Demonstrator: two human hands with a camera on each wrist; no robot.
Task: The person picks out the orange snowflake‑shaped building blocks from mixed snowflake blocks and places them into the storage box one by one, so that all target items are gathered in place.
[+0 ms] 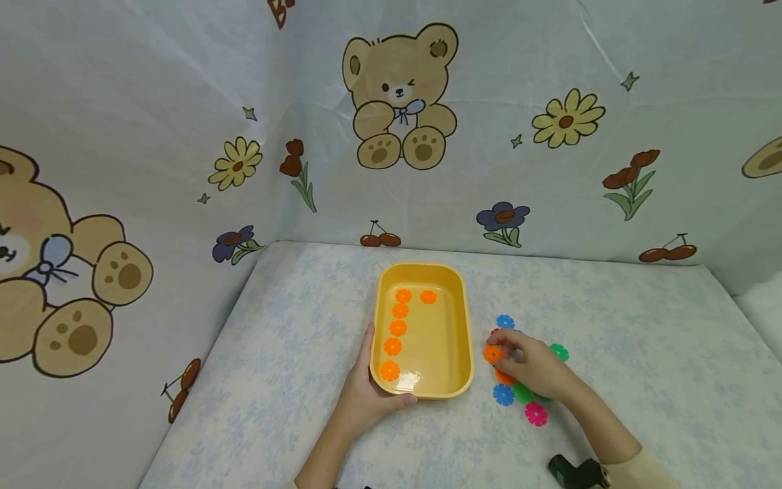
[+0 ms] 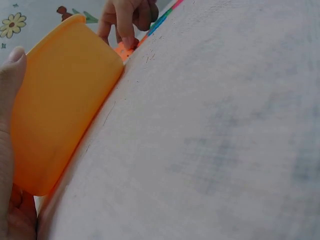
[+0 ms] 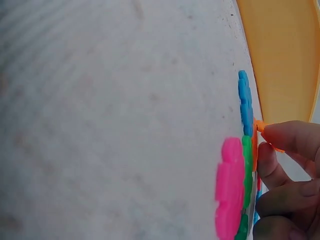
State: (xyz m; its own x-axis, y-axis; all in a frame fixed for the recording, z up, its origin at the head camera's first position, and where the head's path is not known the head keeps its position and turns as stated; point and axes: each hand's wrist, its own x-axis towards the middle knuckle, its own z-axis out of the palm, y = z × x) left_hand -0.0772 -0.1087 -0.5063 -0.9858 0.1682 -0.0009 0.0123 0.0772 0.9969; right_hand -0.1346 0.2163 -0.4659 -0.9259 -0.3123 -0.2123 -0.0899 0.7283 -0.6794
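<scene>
Left hand (image 1: 366,397) steadies the yellow tray (image 1: 466,339); right hand (image 1: 531,367) pinches an orange flower disc (image 1: 492,353) on the table (image 1: 293,353).

From the head view, the left fingers curl round the tray's near corner; six orange discs (image 1: 394,328) lie inside, and the right hand covers part of the loose coloured discs (image 1: 519,394). In the left wrist view only a thumb and the tray wall (image 2: 60,100) show, its inside hidden. In the right wrist view the pinched disc (image 3: 260,132) is edge-on beside a pink disc (image 3: 229,187), fingers cut off.
</scene>
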